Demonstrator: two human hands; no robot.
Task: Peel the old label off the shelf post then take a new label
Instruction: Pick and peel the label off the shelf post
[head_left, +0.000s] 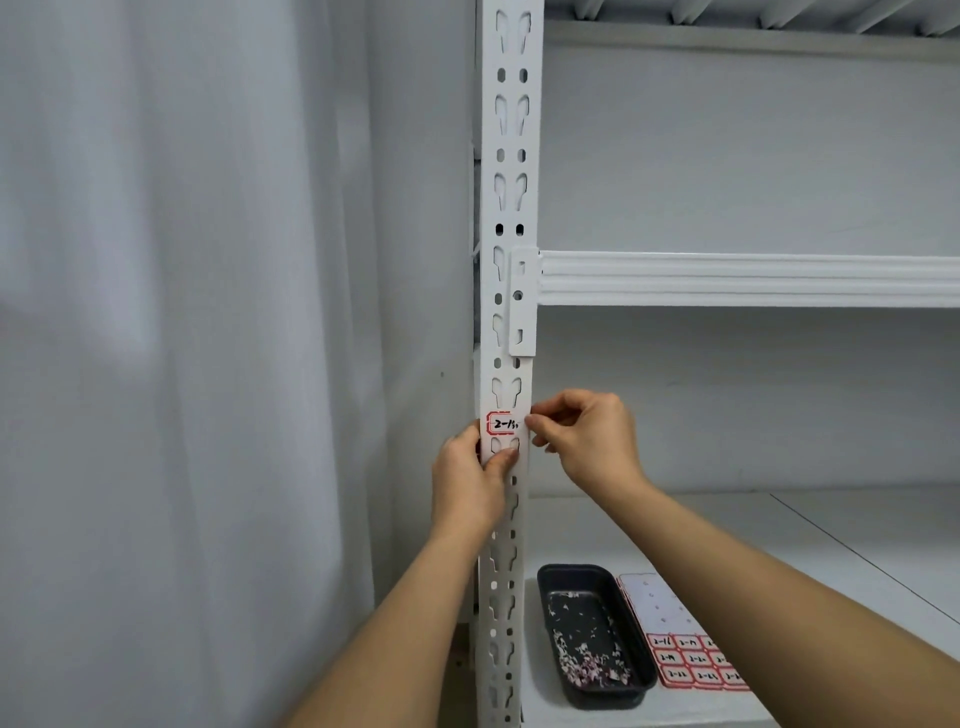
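A white perforated shelf post (506, 208) runs up the middle of the view. A small red-bordered old label (502, 424) with handwritten digits sticks on it at hand height. My right hand (587, 436) pinches the label's right edge with its fingertips. My left hand (470, 478) grips the post just below the label, thumb across the front. A sheet of new labels (691, 660), red-bordered with handwritten numbers, lies on the lower shelf and is partly hidden by my right forearm.
A black tray (592, 631) holding several torn label scraps sits on the lower shelf (831, 530) beside the post. A white shelf beam (748, 279) crosses above my hands. A pale curtain (182, 338) hangs to the left.
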